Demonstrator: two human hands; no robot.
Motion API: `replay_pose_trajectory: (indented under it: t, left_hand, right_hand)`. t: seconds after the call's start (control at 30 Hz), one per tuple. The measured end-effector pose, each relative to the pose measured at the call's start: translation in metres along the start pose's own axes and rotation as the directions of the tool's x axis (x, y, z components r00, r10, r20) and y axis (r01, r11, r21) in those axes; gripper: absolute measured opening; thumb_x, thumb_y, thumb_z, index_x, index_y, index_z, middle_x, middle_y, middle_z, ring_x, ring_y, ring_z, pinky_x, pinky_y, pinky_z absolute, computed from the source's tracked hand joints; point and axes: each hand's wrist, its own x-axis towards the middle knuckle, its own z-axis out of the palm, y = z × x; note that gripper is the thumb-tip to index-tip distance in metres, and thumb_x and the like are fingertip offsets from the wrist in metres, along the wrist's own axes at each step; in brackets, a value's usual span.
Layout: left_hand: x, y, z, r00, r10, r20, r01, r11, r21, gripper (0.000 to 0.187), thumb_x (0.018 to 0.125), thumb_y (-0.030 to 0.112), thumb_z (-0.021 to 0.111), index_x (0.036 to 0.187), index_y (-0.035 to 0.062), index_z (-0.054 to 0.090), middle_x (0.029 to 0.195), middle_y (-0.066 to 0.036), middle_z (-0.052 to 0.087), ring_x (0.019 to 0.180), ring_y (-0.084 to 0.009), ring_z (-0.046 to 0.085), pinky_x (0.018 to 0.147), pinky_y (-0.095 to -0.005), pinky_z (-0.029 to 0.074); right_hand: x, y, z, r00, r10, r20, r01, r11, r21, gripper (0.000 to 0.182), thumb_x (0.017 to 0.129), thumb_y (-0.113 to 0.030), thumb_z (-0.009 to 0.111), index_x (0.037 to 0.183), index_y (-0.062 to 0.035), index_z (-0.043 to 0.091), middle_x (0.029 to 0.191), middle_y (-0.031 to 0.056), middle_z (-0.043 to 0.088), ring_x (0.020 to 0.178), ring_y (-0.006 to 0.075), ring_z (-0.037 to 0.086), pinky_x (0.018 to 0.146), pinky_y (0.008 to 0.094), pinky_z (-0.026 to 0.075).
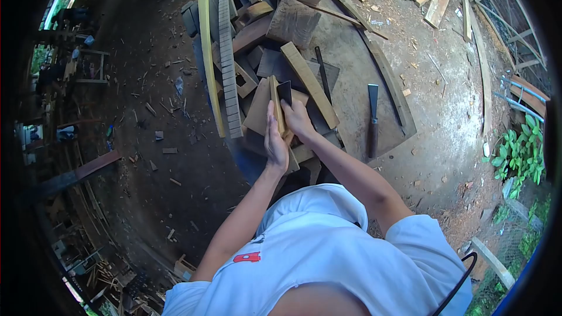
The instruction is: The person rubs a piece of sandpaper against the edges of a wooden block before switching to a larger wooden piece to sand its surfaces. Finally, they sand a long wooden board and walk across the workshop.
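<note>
Near the middle of the view, my left hand [275, 140] lies along the left side of a narrow upright wooden piece [277, 108], its fingers stretched out against it. My right hand [297, 118] is closed around a dark, flat-bladed tool [284, 90] on the right side of that piece. The tool's handle is hidden in the hand. Under both hands lie wooden boards [256, 114]. A thicker wooden bar [310, 85] slants just right of my right hand.
A chisel [373, 111] with a dark handle lies on the worktop [351, 70] to the right. Wood blocks [293, 20] are piled ahead. A long yellowish strip [209, 52] and a notched strip [227, 52] stand left. Green plants [521, 152] grow at far right.
</note>
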Motion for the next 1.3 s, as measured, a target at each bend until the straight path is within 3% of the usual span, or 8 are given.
replay_pose_trajectory:
  t: [0.27, 0.33, 0.4, 0.47, 0.6, 0.87, 1.03, 1.3]
  left_hand:
    - [0.024, 0.055, -0.056, 0.989, 0.005, 0.149, -0.059, 0.932, 0.357, 0.062, 0.095, 0.009, 0.042, 0.153, 0.0217, 0.024, 0.160, -0.007, 0.016, 0.142, -0.0325, 0.028, 0.115, -0.0512, 0.022]
    - [0.038, 0.081, -0.044, 0.748, 0.060, 0.660, -0.644, -0.171, 0.746, 0.058, 0.082, 0.002, 0.055, 0.139, 0.0155, 0.049, 0.149, -0.011, 0.039, 0.138, -0.0307, 0.037, 0.114, -0.0475, 0.029]
    - [0.063, 0.078, -0.034, 0.617, -0.150, 0.772, -0.782, -0.227, 0.581, 0.044, 0.078, 0.005, 0.059, 0.122, 0.0138, 0.059, 0.133, -0.009, 0.051, 0.133, -0.0287, 0.043, 0.111, -0.0448, 0.034]
    - [0.081, 0.074, -0.021, 0.398, -0.316, 0.861, -0.911, -0.249, 0.329, 0.013, 0.073, 0.015, 0.068, 0.084, 0.0092, 0.069, 0.086, -0.001, 0.066, 0.106, -0.0208, 0.063, 0.091, -0.0348, 0.050]
    - [0.079, 0.109, -0.008, 0.543, -0.228, 0.808, -0.838, -0.210, 0.504, 0.022, 0.078, 0.024, 0.071, 0.095, 0.0101, 0.072, 0.083, -0.005, 0.068, 0.075, -0.0244, 0.068, 0.067, -0.0364, 0.055]
    - [0.040, 0.083, -0.031, 0.818, 0.019, 0.575, -0.573, -0.048, 0.818, 0.026, 0.080, 0.026, 0.073, 0.102, 0.0125, 0.072, 0.088, -0.007, 0.069, 0.076, -0.0285, 0.068, 0.067, -0.0375, 0.053]
    - [0.044, 0.056, -0.034, 0.914, 0.096, 0.393, -0.401, 0.076, 0.913, 0.028, 0.079, 0.011, 0.073, 0.106, 0.0095, 0.069, 0.094, -0.014, 0.070, 0.086, -0.0346, 0.067, 0.073, -0.0405, 0.054]
    - [0.061, 0.040, -0.026, 0.914, 0.103, 0.392, -0.404, 0.301, 0.864, 0.026, 0.079, 0.005, 0.071, 0.105, 0.0051, 0.068, 0.089, -0.020, 0.068, 0.087, -0.0383, 0.066, 0.071, -0.0421, 0.053]
  right_hand:
    - [-0.025, 0.015, -0.089, 0.925, 0.133, -0.357, -0.132, 0.991, 0.029, 0.035, 0.100, -0.027, 0.049, 0.091, 0.0042, 0.061, 0.068, 0.0047, 0.056, 0.065, 0.0127, 0.048, 0.061, 0.0336, 0.041]
    - [-0.026, 0.032, -0.096, 0.933, 0.031, -0.359, -0.029, 1.000, 0.012, 0.035, 0.100, -0.026, 0.049, 0.088, 0.0037, 0.060, 0.067, 0.0045, 0.055, 0.064, 0.0124, 0.047, 0.060, 0.0343, 0.040]
    - [-0.030, 0.042, -0.100, 0.941, -0.066, -0.333, 0.066, 0.998, -0.011, 0.034, 0.101, -0.024, 0.047, 0.081, 0.0021, 0.056, 0.065, 0.0037, 0.051, 0.063, 0.0121, 0.046, 0.059, 0.0350, 0.038]
    - [-0.033, 0.047, -0.103, 0.941, -0.034, -0.336, 0.037, 0.999, 0.004, 0.034, 0.101, -0.024, 0.047, 0.081, 0.0021, 0.055, 0.065, 0.0034, 0.051, 0.062, 0.0123, 0.045, 0.058, 0.0349, 0.038]
    - [-0.040, 0.036, -0.107, 0.934, 0.006, -0.358, -0.004, 1.000, 0.006, 0.034, 0.101, -0.025, 0.046, 0.082, 0.0022, 0.053, 0.067, 0.0053, 0.050, 0.064, 0.0145, 0.046, 0.060, 0.0357, 0.038]
    - [-0.044, -0.007, -0.092, 0.965, -0.214, -0.153, 0.182, 0.962, -0.203, 0.034, 0.097, -0.015, 0.047, 0.130, -0.0044, 0.051, 0.099, 0.0248, 0.065, 0.091, 0.0413, 0.062, 0.080, 0.0403, 0.046]
    - [-0.052, -0.016, -0.037, 0.905, -0.425, 0.019, 0.416, 0.872, -0.258, 0.051, 0.086, 0.006, 0.050, 0.135, -0.0057, 0.049, 0.134, 0.0211, 0.053, 0.125, 0.0352, 0.051, 0.105, 0.0389, 0.041]
    - [-0.017, -0.009, -0.049, 0.962, -0.258, 0.085, 0.271, 0.917, -0.292, 0.040, 0.094, -0.003, 0.048, 0.134, -0.0083, 0.051, 0.108, 0.0257, 0.064, 0.102, 0.0388, 0.062, 0.087, 0.0377, 0.047]
